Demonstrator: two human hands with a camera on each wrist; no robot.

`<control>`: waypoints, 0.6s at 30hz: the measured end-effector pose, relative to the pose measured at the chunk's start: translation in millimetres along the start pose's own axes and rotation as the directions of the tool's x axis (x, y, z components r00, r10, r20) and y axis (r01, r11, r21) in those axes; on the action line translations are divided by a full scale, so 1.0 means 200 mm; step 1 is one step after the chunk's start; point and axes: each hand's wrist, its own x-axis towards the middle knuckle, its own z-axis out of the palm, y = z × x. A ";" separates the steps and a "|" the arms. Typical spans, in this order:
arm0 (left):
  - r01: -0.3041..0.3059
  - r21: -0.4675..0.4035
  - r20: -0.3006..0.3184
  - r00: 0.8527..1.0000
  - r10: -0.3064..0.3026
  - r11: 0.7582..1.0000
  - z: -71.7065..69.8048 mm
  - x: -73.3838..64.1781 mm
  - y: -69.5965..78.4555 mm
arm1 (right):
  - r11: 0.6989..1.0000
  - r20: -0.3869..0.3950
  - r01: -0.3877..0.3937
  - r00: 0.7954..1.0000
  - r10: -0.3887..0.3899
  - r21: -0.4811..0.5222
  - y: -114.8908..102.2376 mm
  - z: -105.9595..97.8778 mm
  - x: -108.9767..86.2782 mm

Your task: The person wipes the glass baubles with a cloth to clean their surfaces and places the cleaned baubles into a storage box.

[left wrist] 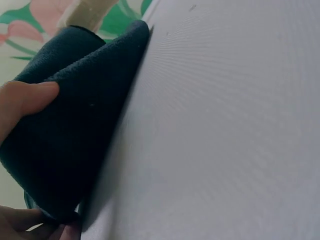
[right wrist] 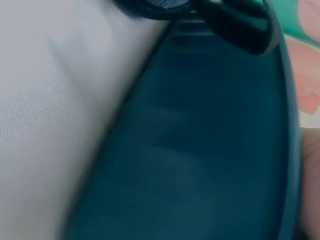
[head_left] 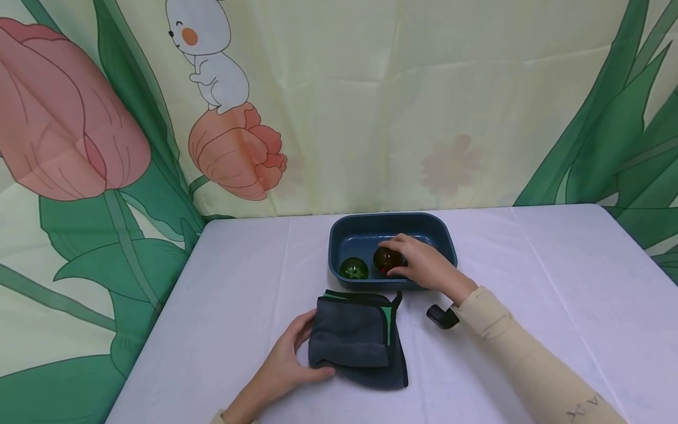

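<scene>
In the head view, my right hand [head_left: 426, 262] reaches into a dark blue rectangular tray [head_left: 339, 235] and holds a dark reddish-brown ball [head_left: 386, 259] between thumb and fingers. Just left of it, a shiny green ball [head_left: 354, 269] lies in the same tray. On the near side, a folded dark grey cloth [head_left: 349, 333] with black trim and a green underside lies on the table. My left hand [head_left: 286, 356] grips its left edge, and the left wrist view shows the thumb [left wrist: 37, 96] lying on the cloth. The tray's outer wall [right wrist: 190, 140] fills much of the right wrist view, hiding the balls.
A white cloth covers the table [head_left: 238, 282]. Behind it hangs a curtain [head_left: 360, 118] printed with flowers and a white animal. A small black device [head_left: 442, 317] sits by the right wrist, under the beige sleeve [head_left: 508, 341].
</scene>
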 end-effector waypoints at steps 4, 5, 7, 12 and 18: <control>0.016 0.080 0.001 1.000 -0.016 0.997 0.00 -0.01 0.02 | 1.000 0.030 -0.005 1.000 0.006 -0.004 0.00 0.00 0.01; 0.024 0.096 0.000 1.000 -0.024 0.995 0.00 -0.01 0.02 | 1.000 0.034 -0.006 0.999 0.006 -0.001 0.00 0.00 0.01; 0.040 0.112 -0.002 0.999 -0.040 0.993 0.00 -0.01 0.03 | 1.000 0.042 -0.008 0.999 0.008 0.003 0.00 -0.01 0.01; 0.082 0.138 -0.019 0.997 -0.080 0.987 0.01 -0.02 0.04 | 1.000 0.061 -0.016 0.998 0.015 0.016 0.01 -0.01 0.02; 0.114 0.130 -0.043 0.993 -0.109 0.985 0.02 -0.02 0.05 | 0.998 0.078 -0.026 0.997 0.021 0.062 0.01 -0.01 0.01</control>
